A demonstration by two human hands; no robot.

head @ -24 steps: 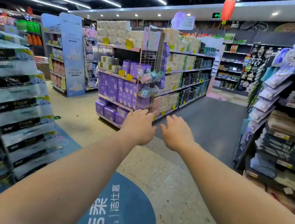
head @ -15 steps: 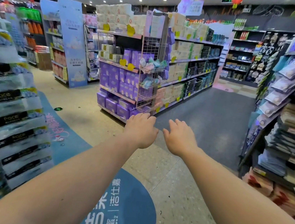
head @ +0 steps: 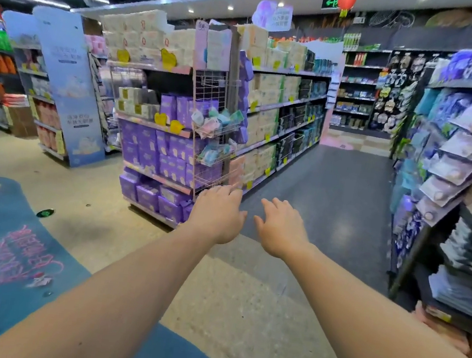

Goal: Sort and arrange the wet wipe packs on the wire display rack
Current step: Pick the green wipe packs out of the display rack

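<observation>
Wet wipe packs (head: 217, 123), small and in pale green, pink and blue, lie jumbled in the baskets of a pink wire display rack (head: 207, 133) that hangs on the corner of a shop shelving unit, in the middle of the head camera's view. The upper basket holds a loose heap of packs; a lower basket (head: 212, 155) holds a few more, and the lowest basket looks bare, though blur makes that hard to confirm. To the left of the rack, the end shelves (head: 155, 151) carry rows of purple boxes, with cream tissue packs stacked on top. Two bare forearms reach forward from the bottom of the view toward the rack. The left hand (head: 218, 215) is released, fingers loosely spread and palm down, grasping nothing; it overlaps the rack's lower edge in the picture, but whether it touches the wire cannot be told. The right hand (head: 280, 229) is also released and empty, fingers slightly curled, hovering just beside the left hand over the grey aisle floor (head: 330, 196). A blue floor sticker (head: 7, 240) with pink lettering lies on the speckled beige floor at lower left. On the right, slanted shelves (head: 464, 153) hold flat packets in purple and blue.
</observation>
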